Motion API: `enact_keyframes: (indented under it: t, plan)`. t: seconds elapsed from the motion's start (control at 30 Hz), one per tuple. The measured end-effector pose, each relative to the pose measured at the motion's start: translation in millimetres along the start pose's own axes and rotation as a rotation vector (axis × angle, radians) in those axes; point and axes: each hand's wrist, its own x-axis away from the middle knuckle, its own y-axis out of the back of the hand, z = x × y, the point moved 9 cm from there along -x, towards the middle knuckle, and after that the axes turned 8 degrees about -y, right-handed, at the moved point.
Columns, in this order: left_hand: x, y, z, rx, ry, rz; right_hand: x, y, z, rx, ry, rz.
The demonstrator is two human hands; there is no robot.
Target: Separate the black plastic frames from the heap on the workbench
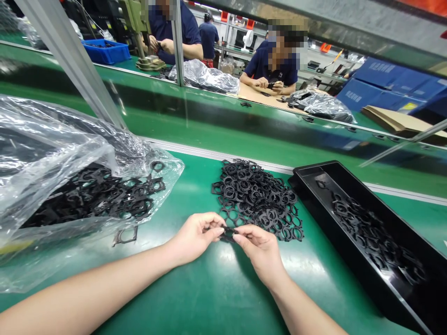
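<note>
Between my two hands is a small black plastic part [228, 231], held level just above the green table. My left hand [197, 236] pinches its left end between thumb and fingers. The right end is gripped by my right hand [260, 249] in the same way. Fingertips cover much of the part, so its full outline is hidden. Right behind my hands lies a heap of black ring-shaped plastic parts [256, 190]. Some of them spread flat toward my right hand.
A clear plastic bag [167, 163] of black parts lies open at left, with a loose square frame [125, 235] by it. At right stands a long black tray [314, 242] holding similar parts. A metal post [73, 60] slants at left. Co-workers [272, 70] sit across the divider.
</note>
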Motion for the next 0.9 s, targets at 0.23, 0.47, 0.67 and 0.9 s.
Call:
enact_keyframes:
  t: [0.23, 0.47, 0.67, 0.9]
  plan:
    - [1.7, -2.0, -2.8, 0.112, 0.026, -0.022, 1.6, -7.3, 5.5, -0.144, -0.049, 0.045]
    - [3.5, -6.5, -2.2, 0.258, 0.076, 0.028, 2.1, -11.8, -0.5, -0.273, -0.088, 0.113]
    - [2.7, -7.6, -0.8, 0.278, 0.088, 0.038, 2.7, -13.4, -1.6, -0.297, -0.142, 0.134]
    - [2.4, -9.9, -1.5, 0.208, 0.074, 0.073, 3.5, -17.9, -3.4, -0.250, -0.139, 0.188]
